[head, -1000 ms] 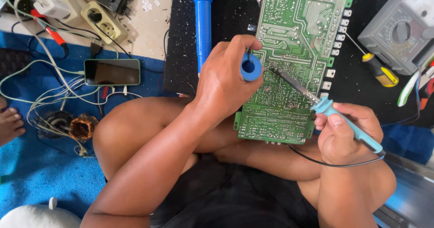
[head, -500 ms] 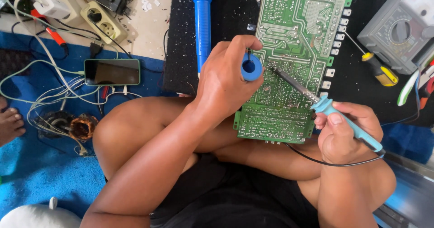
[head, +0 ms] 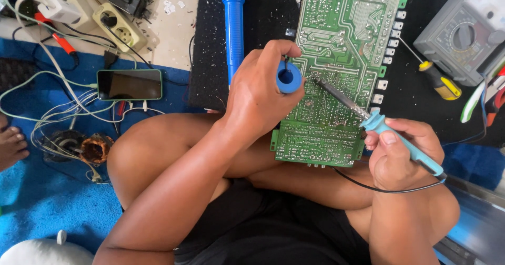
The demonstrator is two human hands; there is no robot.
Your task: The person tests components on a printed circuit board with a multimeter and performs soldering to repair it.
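Observation:
A large green circuit board (head: 342, 44) lies solder side up, its near end resting on my crossed legs. My left hand (head: 260, 94) grips a small blue solder spool (head: 288, 78) over the board's left edge. My right hand (head: 402, 152) holds a light-blue soldering iron (head: 405, 144) like a pen. Its metal tip (head: 318, 82) touches the board just right of the spool.
A blue desoldering pump (head: 233, 23) lies on the black mat (head: 263, 12) left of the board. A yellow-handled screwdriver (head: 439, 81) and a grey multimeter (head: 463, 33) sit to the right. At left are a green phone (head: 129, 84), tangled cables, a power strip (head: 120, 26) and someone's foot (head: 10, 146).

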